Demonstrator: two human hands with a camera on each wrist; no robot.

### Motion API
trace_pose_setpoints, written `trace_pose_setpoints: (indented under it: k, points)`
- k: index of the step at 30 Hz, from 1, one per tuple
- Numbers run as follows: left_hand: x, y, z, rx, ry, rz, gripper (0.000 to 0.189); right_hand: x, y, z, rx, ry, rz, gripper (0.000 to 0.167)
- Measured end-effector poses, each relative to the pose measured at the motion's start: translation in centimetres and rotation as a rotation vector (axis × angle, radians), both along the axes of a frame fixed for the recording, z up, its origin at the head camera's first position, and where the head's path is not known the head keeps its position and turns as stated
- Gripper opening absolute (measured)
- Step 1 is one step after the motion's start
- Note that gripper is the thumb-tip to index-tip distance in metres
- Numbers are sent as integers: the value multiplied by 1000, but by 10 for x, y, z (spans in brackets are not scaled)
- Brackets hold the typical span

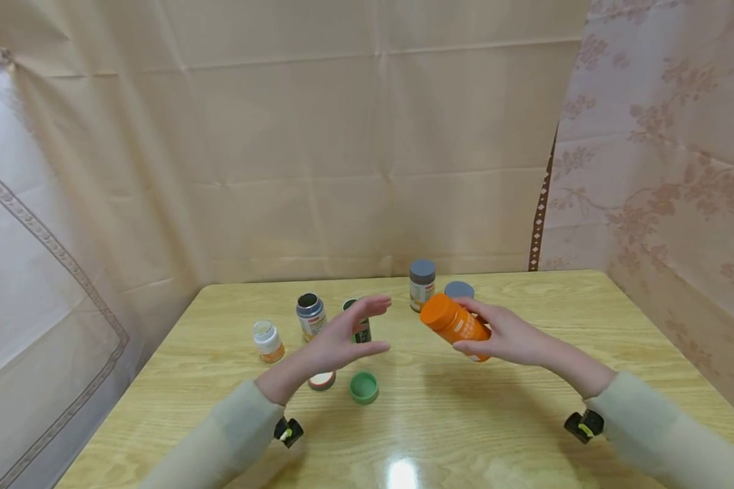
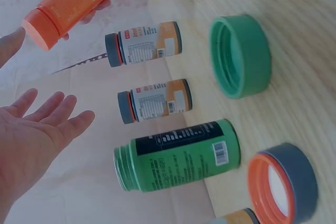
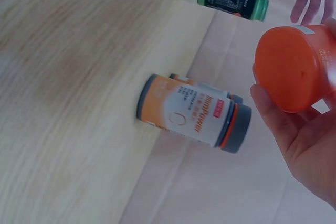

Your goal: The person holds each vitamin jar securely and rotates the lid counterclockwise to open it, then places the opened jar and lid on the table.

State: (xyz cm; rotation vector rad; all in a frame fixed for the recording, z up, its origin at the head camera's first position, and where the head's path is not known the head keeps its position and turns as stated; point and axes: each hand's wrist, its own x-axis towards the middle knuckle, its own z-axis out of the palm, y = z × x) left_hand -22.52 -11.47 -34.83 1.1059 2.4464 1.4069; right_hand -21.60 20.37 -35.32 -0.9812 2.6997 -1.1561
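My right hand (image 1: pixel 508 334) grips an orange bottle (image 1: pixel 465 327) above the table, its orange cap (image 1: pixel 438 311) tilted up toward the left. The base of that bottle faces the right wrist camera. My left hand (image 1: pixel 340 341) is raised with fingers spread and nothing in it, apart from the orange bottle. Behind the left hand stands an open green bottle (image 2: pixel 178 156), partly hidden in the head view. A green cap (image 1: pixel 363 388) lies hollow side up on the table below the left hand. Close by it is a grey cap (image 2: pixel 283 184) with an orange inner rim.
Two capped grey-lidded bottles, one a white-and-orange bottle (image 3: pixel 189 111), stand near the back edge, behind the right hand. On the left are an uncapped grey-necked bottle (image 1: pixel 311 317) and a small white bottle (image 1: pixel 269 341). A beige curtain (image 1: pixel 379 149) hangs behind the wooden table (image 1: pixel 465 421).
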Motion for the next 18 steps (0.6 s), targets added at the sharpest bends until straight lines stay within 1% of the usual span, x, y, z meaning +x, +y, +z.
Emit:
trace_pose_setpoints:
  k: [6, 12, 18]
  points:
    - [-1, 9, 4, -4, -2, -19, 65, 3, 2, 8, 23, 41, -10, 67]
    - [-4, 18, 3, -17, 2, -30, 66, 7, 2, 15, 16, 38, 0, 67]
    - [-5, 30, 3, -39, 8, -27, 67, 7, 1, 13, 42, 55, -4, 64]
